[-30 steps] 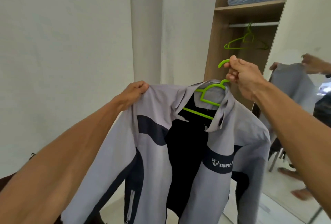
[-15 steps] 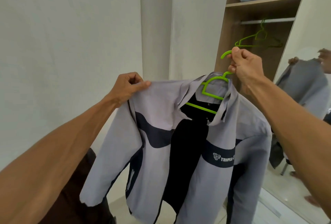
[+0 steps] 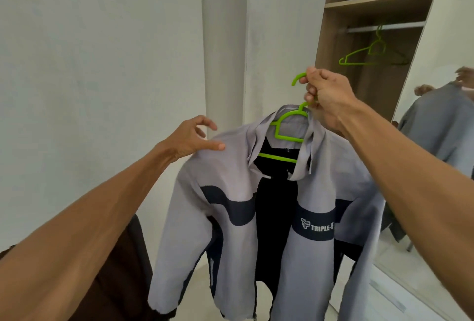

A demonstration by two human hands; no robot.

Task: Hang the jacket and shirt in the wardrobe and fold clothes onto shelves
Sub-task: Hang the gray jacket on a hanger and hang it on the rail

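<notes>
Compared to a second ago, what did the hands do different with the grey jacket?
The left hand let go of the shoulder of the jacket, which it was pinching; its fingers are now spread, with the thumb lying on the cloth. The right hand still grips the green hanger by its neck, the jacket still hangs on it, and the spare hanger stays on the rail.

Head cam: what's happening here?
A person is hanging up a grey and navy jacket. The right hand grips the neck of the green hanger it sits on, holding it up in front of the open wardrobe. The left hand is open, thumb resting on the jacket's shoulder. The rail carries one bare green hanger; the jacket is not yet on the rail.
</notes>
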